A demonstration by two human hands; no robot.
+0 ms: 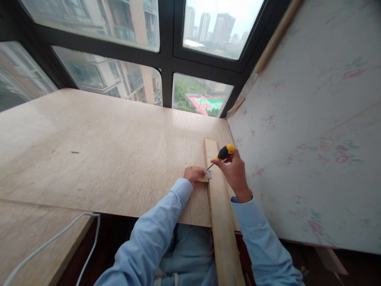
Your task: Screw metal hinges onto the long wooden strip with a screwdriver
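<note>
A metal hinge (pixel 208 174) lies across the joint between a long wooden board (pixel 222 214) and a short wooden piece (pixel 203 178) at its left side. My left hand (pixel 193 174) is closed on the short piece, its fingertips at the hinge's left edge. In my right hand (pixel 236 172) is a yellow and black screwdriver (pixel 224 152), tilted, its shaft pointing down and left. The tip reaches the upper left part of the hinge; whether a screw sits under it is too small to tell.
The board rests on a marble-patterned ledge (pixel 119 159) and sticks out past its front edge. A small thin dark object (pixel 75 152) lies on the left. A white cable (pixel 59 230) hangs at the lower left. A flowered wall (pixel 312 139) stands close on the right, windows behind.
</note>
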